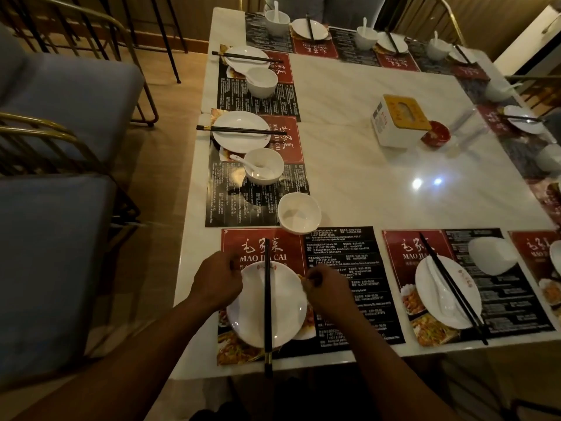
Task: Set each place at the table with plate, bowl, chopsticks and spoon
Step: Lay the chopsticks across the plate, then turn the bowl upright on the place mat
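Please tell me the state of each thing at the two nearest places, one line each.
Near plate: upright, both hands at rim.
Chopsticks: lying across it.
Near bowl: upright, no spoon.
Second bowl: tipped over.
Spoon: on second plate.
Left hand: closed.
Right hand: closed.

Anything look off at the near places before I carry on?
Yes. The bowl at the right-hand near place lies tipped on its side, its spoon resting on the plate. The near-left bowl stands off its placemat, without a spoon.

Single head-worn wide-angle view, looking forward and down, close over the near table edge
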{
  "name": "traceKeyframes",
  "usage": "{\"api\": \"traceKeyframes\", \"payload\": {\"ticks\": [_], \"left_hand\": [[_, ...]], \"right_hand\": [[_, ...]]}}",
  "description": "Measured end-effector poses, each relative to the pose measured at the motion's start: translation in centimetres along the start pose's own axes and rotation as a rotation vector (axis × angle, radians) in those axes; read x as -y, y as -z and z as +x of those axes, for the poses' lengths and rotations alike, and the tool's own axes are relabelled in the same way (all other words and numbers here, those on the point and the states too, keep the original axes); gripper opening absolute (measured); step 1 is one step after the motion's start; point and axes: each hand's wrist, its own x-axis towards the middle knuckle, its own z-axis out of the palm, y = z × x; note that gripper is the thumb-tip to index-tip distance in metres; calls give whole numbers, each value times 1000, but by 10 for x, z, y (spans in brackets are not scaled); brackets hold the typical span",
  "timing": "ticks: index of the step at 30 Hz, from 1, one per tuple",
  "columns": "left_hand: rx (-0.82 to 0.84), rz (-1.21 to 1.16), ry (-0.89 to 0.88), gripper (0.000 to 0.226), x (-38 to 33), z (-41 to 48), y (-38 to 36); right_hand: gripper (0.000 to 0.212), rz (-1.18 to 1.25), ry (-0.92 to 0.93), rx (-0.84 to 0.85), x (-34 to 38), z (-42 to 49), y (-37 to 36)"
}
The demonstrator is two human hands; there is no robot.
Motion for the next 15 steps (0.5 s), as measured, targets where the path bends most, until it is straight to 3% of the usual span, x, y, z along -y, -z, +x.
{"api": "traceKeyframes", "payload": {"ticks": [4, 7, 10, 15], "left_hand": [[-63, -28, -50, 32, -22, 8, -4], [-102, -71, -6, 34, -36, 11, -9], [-144, -101, 15, 26, -52, 13, -14], [-229, -134, 15, 23, -76, 13, -25]], "right_hand": [[7, 99, 8, -119, 4, 53, 36], [33, 195, -10, -136, 17, 95, 46], [50, 252, -70, -46, 29, 127, 45], [37, 189, 5, 63, 27, 148, 42]]}}
